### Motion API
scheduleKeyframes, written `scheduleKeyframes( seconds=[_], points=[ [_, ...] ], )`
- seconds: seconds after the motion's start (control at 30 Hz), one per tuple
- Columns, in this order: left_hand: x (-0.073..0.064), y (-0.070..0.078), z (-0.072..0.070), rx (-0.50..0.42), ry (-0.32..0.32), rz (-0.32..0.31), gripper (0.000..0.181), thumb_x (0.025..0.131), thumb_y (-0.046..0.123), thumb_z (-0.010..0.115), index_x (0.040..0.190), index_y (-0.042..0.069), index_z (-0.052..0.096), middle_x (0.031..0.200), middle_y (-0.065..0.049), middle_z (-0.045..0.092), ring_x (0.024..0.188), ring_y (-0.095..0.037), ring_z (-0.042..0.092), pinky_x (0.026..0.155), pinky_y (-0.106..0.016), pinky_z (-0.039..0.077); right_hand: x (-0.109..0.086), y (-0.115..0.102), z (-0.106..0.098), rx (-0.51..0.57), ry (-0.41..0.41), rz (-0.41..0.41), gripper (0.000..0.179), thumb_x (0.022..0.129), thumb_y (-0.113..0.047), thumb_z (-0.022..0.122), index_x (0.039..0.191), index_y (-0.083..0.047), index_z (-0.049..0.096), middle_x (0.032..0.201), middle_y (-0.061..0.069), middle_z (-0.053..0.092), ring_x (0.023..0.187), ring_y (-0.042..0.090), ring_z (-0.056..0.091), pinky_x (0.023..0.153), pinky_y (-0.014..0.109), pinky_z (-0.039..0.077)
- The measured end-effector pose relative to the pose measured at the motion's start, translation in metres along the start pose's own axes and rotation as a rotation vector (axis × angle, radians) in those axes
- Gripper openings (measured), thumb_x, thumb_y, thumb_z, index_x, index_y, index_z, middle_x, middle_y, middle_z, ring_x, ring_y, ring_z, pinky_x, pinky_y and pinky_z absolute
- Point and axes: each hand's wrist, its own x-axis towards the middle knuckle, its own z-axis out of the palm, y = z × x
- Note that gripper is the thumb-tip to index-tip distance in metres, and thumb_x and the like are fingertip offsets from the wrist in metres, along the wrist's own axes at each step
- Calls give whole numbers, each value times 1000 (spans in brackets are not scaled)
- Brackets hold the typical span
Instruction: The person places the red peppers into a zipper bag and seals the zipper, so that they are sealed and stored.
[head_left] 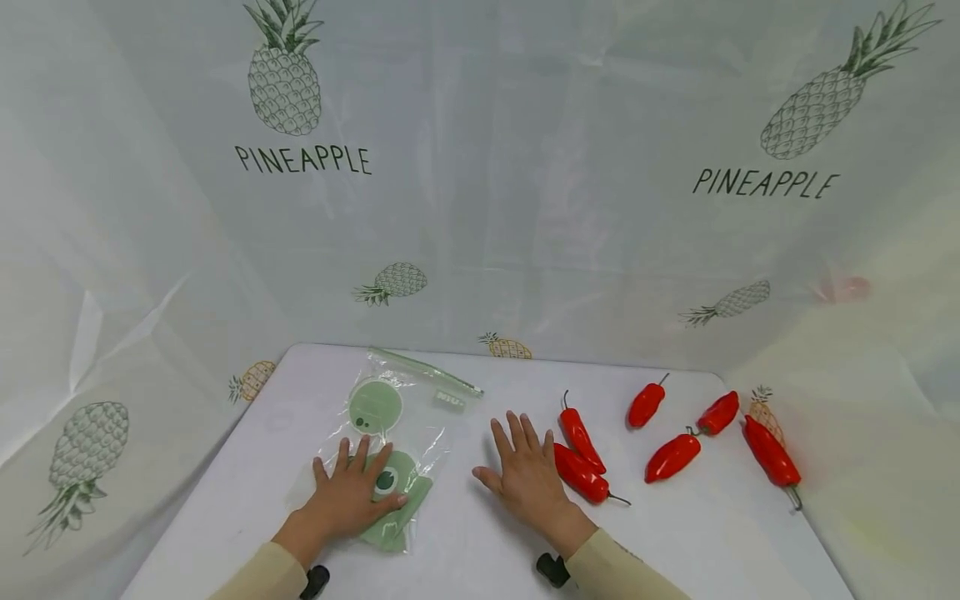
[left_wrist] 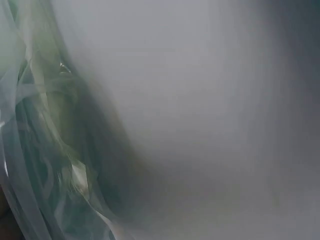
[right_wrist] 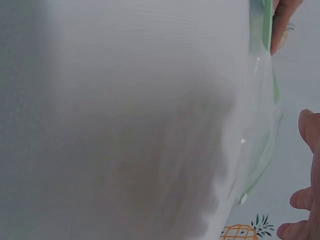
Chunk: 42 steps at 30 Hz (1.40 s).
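Note:
A clear zip bag point(head_left: 412, 379) with green printed patches and a green slider strip lies on the left part of the white table. On its lower half rests my left hand point(head_left: 347, 500), palm down with the fingers spread. Something green inside or printed on the bag shows beside the thumb. My right hand point(head_left: 528, 483), fingers spread and holding nothing, is over the table just left of two red peppers point(head_left: 581, 473). In the left wrist view the crinkled bag point(left_wrist: 55, 150) fills the left side. Fingers of the right hand point(right_wrist: 305, 200) show at the right wrist view's edge.
More red peppers point(head_left: 673, 457) lie on the right of the table point(head_left: 480, 550), one point(head_left: 772, 454) at its right edge. A white curtain point(head_left: 510, 208) printed with pineapples hangs behind and along both sides. A reddish shape point(head_left: 845, 289) shows faintly on the right curtain.

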Motion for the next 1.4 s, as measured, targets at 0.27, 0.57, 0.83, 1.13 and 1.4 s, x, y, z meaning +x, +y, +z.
scheduleKeyframes(
  seconds=[0.27, 0.57, 0.83, 1.13, 1.4],
  points=[
    [-3, 32, 2, -1, -56, 146, 96, 89, 79, 61, 162, 21, 42, 170, -25, 29, 157, -55, 17, 111, -90, 9, -4, 6, 1, 29, -12, -12, 83, 97, -60, 66, 160, -12, 44, 166, 21, 38, 154, 47, 34, 117, 75, 32],
    [-2, 38, 4, 30, -92, 247, 96, 88, 82, 58, 164, 26, 39, 172, -19, 27, 160, -48, 15, 116, -86, 9, -5, 16, 7, 45, -104, -19, 83, 96, -59, 67, 160, -11, 44, 167, 20, 37, 155, 47, 32, 119, 74, 30],
    [-5, 31, -1, 78, -72, 291, 94, 89, 76, 64, 163, 23, 41, 171, -21, 29, 159, -47, 22, 118, -83, 12, -7, 18, 11, 28, -174, -47, 78, 98, -57, 66, 157, -8, 48, 164, 21, 43, 153, 47, 37, 121, 72, 29],
    [-6, 26, -11, 97, -55, 220, 82, 91, 57, 74, 158, 16, 49, 168, -23, 36, 157, -45, 28, 121, -78, 18, -16, 13, 7, -21, -232, -50, 78, 98, -60, 64, 155, -9, 51, 162, 17, 47, 152, 44, 40, 122, 67, 32],
    [1, 17, -23, 105, -30, 183, 63, 96, 33, 76, 149, 7, 57, 161, -29, 42, 152, -52, 33, 118, -77, 26, -34, 1, 5, -38, -256, -87, 81, 95, -67, 63, 152, -10, 56, 159, 14, 51, 152, 41, 41, 121, 65, 35]
  ],
)
